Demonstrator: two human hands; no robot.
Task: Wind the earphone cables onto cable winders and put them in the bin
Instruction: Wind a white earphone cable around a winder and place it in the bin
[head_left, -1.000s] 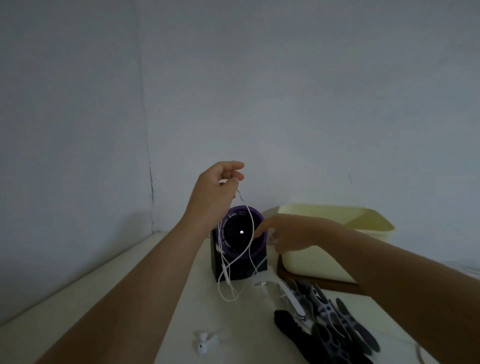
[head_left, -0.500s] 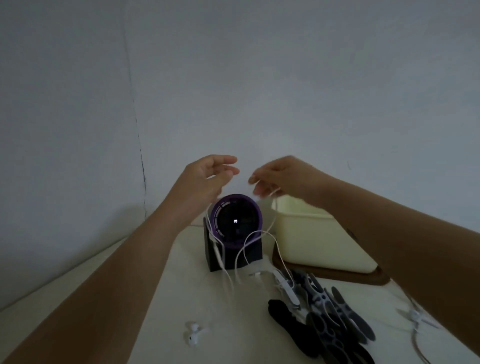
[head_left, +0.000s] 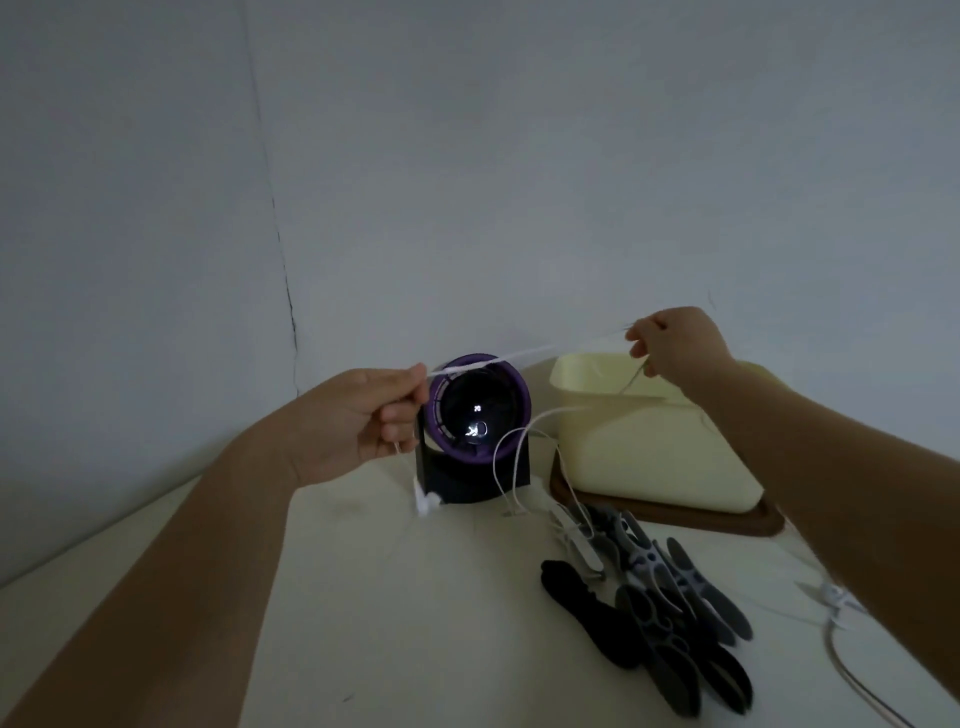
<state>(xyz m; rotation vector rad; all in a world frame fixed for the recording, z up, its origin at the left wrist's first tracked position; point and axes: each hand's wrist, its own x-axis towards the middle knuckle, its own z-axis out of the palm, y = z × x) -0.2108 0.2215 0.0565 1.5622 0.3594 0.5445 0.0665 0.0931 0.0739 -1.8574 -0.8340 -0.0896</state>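
A white earphone cable (head_left: 524, 356) is stretched nearly level between my two hands, above the table. My left hand (head_left: 363, 423) pinches its left end, and an earbud (head_left: 423, 501) dangles from that hand down to the table. My right hand (head_left: 675, 348) pinches the cable higher up, over the cream bin (head_left: 649, 457). Slack loops of the cable (head_left: 506, 462) hang down to the table in front of the bin. A pile of grey and black fish-shaped cable winders (head_left: 670, 613) lies at the front right.
A black stand with a purple-ringed round device (head_left: 475, 415) stands behind the cable, left of the bin. The bin sits on a dark wooden tray (head_left: 727, 517). A second white earphone set (head_left: 836, 603) lies at the right edge. Grey walls close off the back and left.
My hands have pulled apart: the right hand moved right to above the bin, the left hand dropped lower, and the cable between them has gone taut. The dangling earbud has risen off the table front.
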